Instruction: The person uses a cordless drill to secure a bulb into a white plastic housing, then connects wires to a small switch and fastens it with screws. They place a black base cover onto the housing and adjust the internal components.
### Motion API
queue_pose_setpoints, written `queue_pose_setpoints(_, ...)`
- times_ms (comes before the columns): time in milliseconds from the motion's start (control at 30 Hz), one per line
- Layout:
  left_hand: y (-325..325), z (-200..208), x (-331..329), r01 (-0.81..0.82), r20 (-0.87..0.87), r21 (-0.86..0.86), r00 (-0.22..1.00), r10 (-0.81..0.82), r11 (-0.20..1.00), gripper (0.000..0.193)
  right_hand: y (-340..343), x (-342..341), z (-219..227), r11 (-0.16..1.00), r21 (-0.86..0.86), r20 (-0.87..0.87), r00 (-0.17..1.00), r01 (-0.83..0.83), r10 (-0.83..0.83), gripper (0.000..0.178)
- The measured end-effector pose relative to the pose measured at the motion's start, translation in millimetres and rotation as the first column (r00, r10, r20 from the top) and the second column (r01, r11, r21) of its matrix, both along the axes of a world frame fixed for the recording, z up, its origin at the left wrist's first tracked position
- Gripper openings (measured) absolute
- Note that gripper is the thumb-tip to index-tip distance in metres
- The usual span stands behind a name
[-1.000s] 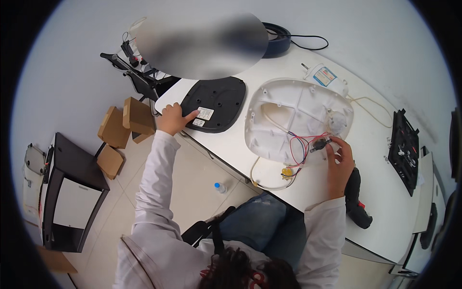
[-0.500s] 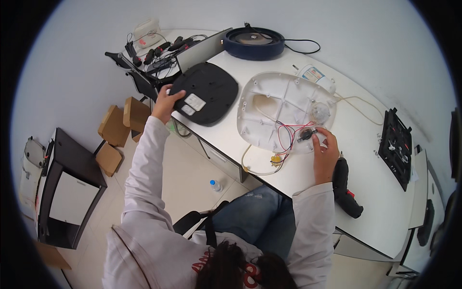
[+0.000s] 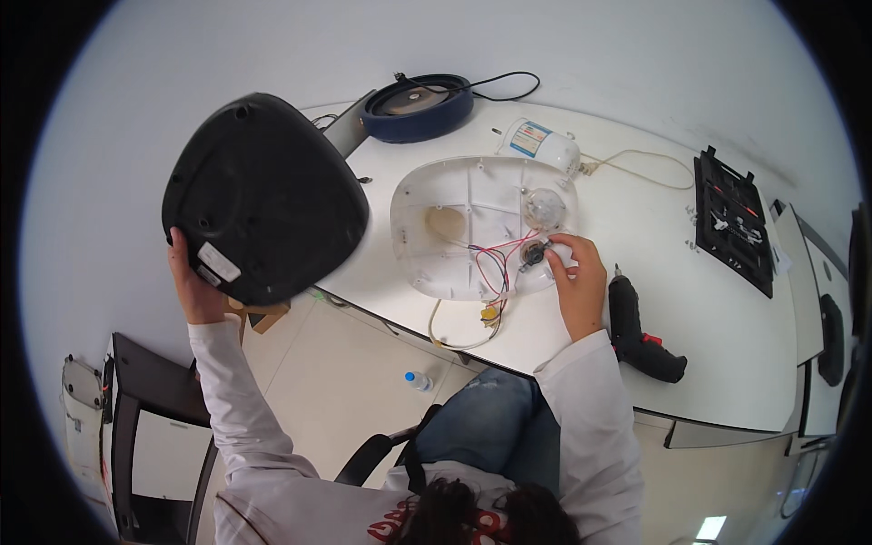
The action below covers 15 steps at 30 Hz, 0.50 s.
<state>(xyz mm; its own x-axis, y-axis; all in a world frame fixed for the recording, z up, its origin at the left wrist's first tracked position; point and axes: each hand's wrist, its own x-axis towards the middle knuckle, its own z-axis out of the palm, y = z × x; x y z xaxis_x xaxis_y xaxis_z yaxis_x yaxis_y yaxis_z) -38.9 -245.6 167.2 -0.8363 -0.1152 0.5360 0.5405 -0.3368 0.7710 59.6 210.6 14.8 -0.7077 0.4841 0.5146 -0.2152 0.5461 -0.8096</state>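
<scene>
My left hand point(image 3: 197, 289) grips the edge of a black rounded plastic cover point(image 3: 277, 195), held up off the table with its white labels showing. With thumb and fingers, my right hand point(image 3: 581, 289) pinches a small black part point(image 3: 534, 256) at the right side of a white plastic housing point(image 3: 413, 263). This housing lies on the table with its ribbed inside up. Red and dark wires point(image 3: 495, 259) run across it near the black part. Beside my right fingertips sits a clear domed piece point(image 3: 545, 209). A yellow piece point(image 3: 490, 314) on the wiring rests at the housing's near edge.
A black cordless screwdriver point(image 3: 640, 336) lies right of my right hand. Farther right is an open black tool case point(image 3: 738, 222) with small screws beside it. At the back are a blue round appliance point(image 3: 416, 111) and a white bottle-shaped container point(image 3: 545, 145). A plastic bottle point(image 3: 418, 381) stands on the floor.
My left hand has lifted the black cover off toward the left and closer to me. My right hand keeps its pinch on the small black part. The view has shifted slightly.
</scene>
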Motion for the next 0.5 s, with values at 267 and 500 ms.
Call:
queue_pose_setpoints(267,120.3,-59.9,16.9,0.032,-0.045,-0.372,0.998,-0.052,0.928,0.055,-1.7,-0.3,0.5,1.0,0.015,-0.004,1.0,0.004,-0.004,0.022)
queue_pose_setpoints(500,202.6,-71.9,14.7,0.302,-0.055,-0.261,0.944,-0.326,0.917,0.051,16.2,-10.7,-33.1,0.996,-0.039,-0.049,0.996,-0.083,0.081,0.024)
